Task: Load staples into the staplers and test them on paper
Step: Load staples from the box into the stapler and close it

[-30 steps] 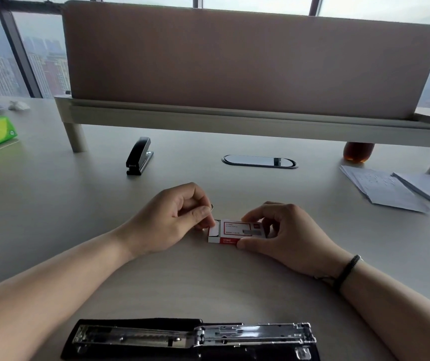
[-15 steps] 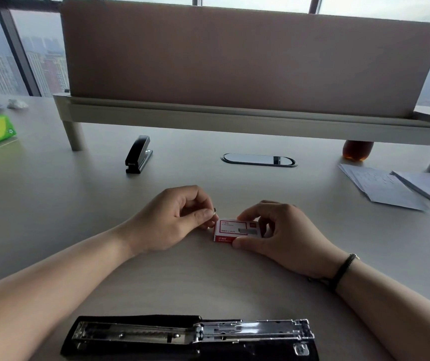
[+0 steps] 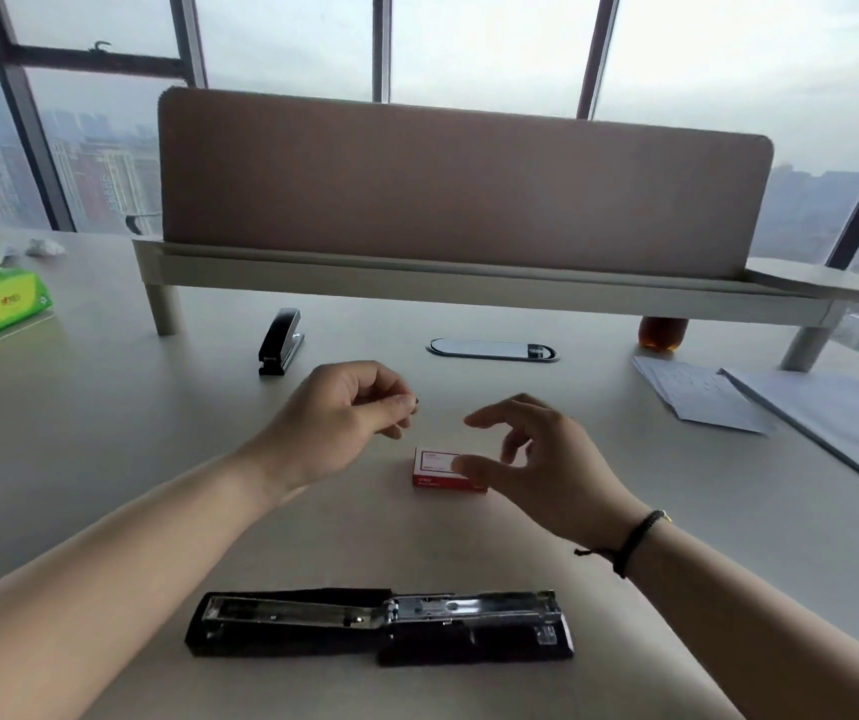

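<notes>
The left hand (image 3: 336, 418) has thumb and forefinger pinched together on something small and dark — seemingly a strip of staples, too small to be sure. The right hand (image 3: 536, 459) hovers with fingers spread, holding nothing, just above the staple box (image 3: 435, 472) lying closed on the desk (image 3: 105, 459). The open stapler (image 3: 380, 623) lies nearer the body, its long axis running left-right — the left hand's pinch sits up and away from its tray.

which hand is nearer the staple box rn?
Right. The right hand hovers over the staple box, its thumb overlapping the box's right end. The left hand is up and to the left, fingers pinched together, clear of the box.
</notes>
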The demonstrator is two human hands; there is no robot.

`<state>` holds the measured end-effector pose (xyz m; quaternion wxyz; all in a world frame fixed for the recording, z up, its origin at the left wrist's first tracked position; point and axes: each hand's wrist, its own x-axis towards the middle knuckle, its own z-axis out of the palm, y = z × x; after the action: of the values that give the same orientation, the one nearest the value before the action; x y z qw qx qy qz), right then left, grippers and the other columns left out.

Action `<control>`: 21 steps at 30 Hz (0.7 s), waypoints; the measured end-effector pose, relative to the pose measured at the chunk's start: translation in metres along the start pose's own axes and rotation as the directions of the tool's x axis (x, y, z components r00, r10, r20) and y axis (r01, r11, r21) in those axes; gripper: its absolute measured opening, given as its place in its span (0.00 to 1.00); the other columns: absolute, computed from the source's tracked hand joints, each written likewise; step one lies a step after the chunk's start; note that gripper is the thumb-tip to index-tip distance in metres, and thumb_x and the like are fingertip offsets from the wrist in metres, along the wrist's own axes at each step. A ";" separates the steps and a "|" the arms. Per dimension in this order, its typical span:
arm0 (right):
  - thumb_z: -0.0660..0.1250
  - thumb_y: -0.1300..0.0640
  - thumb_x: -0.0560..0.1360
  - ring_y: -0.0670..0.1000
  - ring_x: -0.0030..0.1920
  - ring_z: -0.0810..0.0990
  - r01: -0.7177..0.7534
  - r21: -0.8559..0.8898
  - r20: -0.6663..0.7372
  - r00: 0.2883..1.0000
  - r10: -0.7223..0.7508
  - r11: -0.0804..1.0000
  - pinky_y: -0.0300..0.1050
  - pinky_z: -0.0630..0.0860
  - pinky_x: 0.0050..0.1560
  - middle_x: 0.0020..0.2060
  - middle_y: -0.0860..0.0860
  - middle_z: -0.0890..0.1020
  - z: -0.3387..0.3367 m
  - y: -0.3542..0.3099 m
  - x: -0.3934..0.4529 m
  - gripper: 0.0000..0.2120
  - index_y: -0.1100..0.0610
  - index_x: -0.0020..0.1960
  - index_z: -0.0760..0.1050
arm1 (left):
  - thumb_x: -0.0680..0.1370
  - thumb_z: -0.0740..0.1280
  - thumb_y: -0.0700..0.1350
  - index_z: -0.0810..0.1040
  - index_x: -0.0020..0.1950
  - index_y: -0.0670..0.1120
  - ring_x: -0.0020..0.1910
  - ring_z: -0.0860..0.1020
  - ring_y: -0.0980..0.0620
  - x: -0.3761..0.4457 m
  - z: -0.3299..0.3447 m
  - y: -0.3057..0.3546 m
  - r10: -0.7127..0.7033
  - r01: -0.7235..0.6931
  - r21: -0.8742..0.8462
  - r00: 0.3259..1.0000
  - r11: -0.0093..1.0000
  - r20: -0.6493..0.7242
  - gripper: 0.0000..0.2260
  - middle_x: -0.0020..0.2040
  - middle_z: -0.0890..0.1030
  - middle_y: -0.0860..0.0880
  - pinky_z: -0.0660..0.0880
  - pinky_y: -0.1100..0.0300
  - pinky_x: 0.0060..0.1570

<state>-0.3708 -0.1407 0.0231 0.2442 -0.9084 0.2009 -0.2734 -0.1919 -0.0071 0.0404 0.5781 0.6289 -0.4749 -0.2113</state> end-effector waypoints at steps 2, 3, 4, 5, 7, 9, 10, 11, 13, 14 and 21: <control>0.74 0.43 0.68 0.43 0.41 0.79 0.049 0.014 -0.040 0.998 -0.049 0.999 0.31 0.69 0.37 0.49 0.39 0.80 -0.011 -0.015 -0.010 0.17 0.44 0.55 0.80 | 0.78 0.66 0.33 0.81 0.45 0.35 0.42 0.81 0.48 -0.012 0.007 0.018 -0.067 0.067 -0.142 0.998 0.988 0.006 0.05 0.41 0.82 0.41 0.81 0.56 0.49; 0.75 0.44 0.68 0.44 0.41 0.79 0.078 0.023 -0.060 0.995 -0.076 0.997 0.30 0.69 0.37 0.48 0.39 0.80 -0.017 -0.022 -0.016 0.15 0.45 0.54 0.80 | 0.78 0.66 0.33 0.81 0.45 0.34 0.42 0.82 0.48 -0.020 0.011 0.026 -0.095 0.098 -0.207 0.995 0.973 0.023 0.05 0.41 0.83 0.40 0.82 0.58 0.48; 0.75 0.46 0.69 0.45 0.41 0.79 0.105 0.035 -0.078 0.992 -0.102 0.994 0.29 0.69 0.37 0.48 0.39 0.81 -0.022 -0.030 -0.024 0.14 0.45 0.53 0.81 | 0.77 0.66 0.32 0.81 0.44 0.34 0.41 0.82 0.48 -0.029 0.016 0.033 -0.116 0.124 -0.258 0.992 0.958 0.043 0.05 0.40 0.83 0.40 0.82 0.60 0.46; 0.75 0.48 0.69 0.46 0.41 0.79 0.129 0.050 -0.097 0.988 -0.124 0.990 0.30 0.70 0.37 0.47 0.39 0.81 -0.027 -0.036 -0.032 0.12 0.45 0.52 0.81 | 0.77 0.66 0.32 0.81 0.43 0.35 0.40 0.82 0.48 -0.038 0.020 0.040 -0.129 0.143 -0.290 0.990 0.946 0.064 0.06 0.40 0.83 0.39 0.82 0.61 0.44; 0.76 0.50 0.69 0.48 0.41 0.79 0.169 0.099 -0.135 0.979 -0.155 0.981 0.36 0.73 0.37 0.46 0.41 0.82 -0.033 -0.046 -0.049 0.10 0.46 0.50 0.81 | 0.77 0.66 0.32 0.81 0.41 0.36 0.38 0.83 0.48 -0.055 0.029 0.051 -0.134 0.161 -0.322 0.985 0.933 0.106 0.07 0.39 0.83 0.39 0.82 0.61 0.41; 0.76 0.50 0.69 0.49 0.40 0.79 0.199 0.142 -0.154 0.972 -0.177 0.970 0.45 0.75 0.37 0.44 0.43 0.83 -0.036 -0.051 -0.065 0.08 0.47 0.48 0.82 | 0.77 0.66 0.32 0.82 0.40 0.36 0.36 0.82 0.49 -0.069 0.037 0.058 -0.127 0.164 -0.330 0.983 0.929 0.131 0.07 0.38 0.83 0.39 0.81 0.61 0.39; 0.76 0.51 0.69 0.49 0.40 0.79 0.207 0.160 -0.157 0.971 -0.182 0.965 0.47 0.75 0.37 0.44 0.44 0.83 -0.037 -0.051 -0.072 0.08 0.47 0.48 0.82 | 0.77 0.66 0.33 0.82 0.41 0.36 0.36 0.82 0.48 -0.075 0.041 0.059 -0.123 0.163 -0.328 0.983 0.930 0.137 0.06 0.38 0.83 0.39 0.81 0.60 0.39; 0.76 0.52 0.69 0.50 0.39 0.79 0.214 0.175 -0.161 0.969 -0.186 0.961 0.48 0.75 0.37 0.43 0.44 0.83 -0.037 -0.051 -0.078 0.08 0.48 0.47 0.82 | 0.77 0.66 0.33 0.81 0.42 0.36 0.36 0.82 0.48 -0.080 0.044 0.061 -0.120 0.159 -0.324 0.983 0.933 0.139 0.06 0.38 0.83 0.39 0.81 0.60 0.39; 0.77 0.54 0.69 0.49 0.38 0.78 0.225 0.202 -0.172 0.966 -0.191 0.953 0.47 0.74 0.37 0.42 0.45 0.82 -0.037 -0.048 -0.087 0.08 0.49 0.46 0.82 | 0.77 0.67 0.34 0.81 0.43 0.35 0.36 0.82 0.48 -0.087 0.051 0.062 -0.111 0.149 -0.308 0.984 0.939 0.139 0.05 0.38 0.83 0.40 0.82 0.59 0.40; 0.78 0.55 0.69 0.49 0.38 0.78 0.222 0.216 -0.171 0.967 -0.187 0.951 0.46 0.74 0.37 0.41 0.45 0.82 -0.037 -0.048 -0.090 0.08 0.48 0.46 0.82 | 0.77 0.67 0.35 0.81 0.44 0.35 0.36 0.82 0.48 -0.090 0.054 0.062 -0.110 0.147 -0.301 0.984 0.942 0.139 0.05 0.38 0.83 0.40 0.82 0.59 0.40; 0.77 0.60 0.69 0.46 0.33 0.76 0.184 0.299 -0.178 0.975 -0.134 0.936 0.40 0.74 0.36 0.36 0.44 0.82 -0.031 -0.041 -0.095 0.09 0.48 0.44 0.82 | 0.74 0.69 0.39 0.81 0.44 0.34 0.33 0.81 0.47 -0.098 0.066 0.058 -0.121 0.151 -0.289 0.986 0.945 0.119 0.07 0.35 0.83 0.40 0.83 0.58 0.38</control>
<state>-0.4532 -0.0709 0.0307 0.3462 -0.8474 0.0989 -0.3903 -0.3111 0.0471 0.0501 0.6256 0.5550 -0.4215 -0.3506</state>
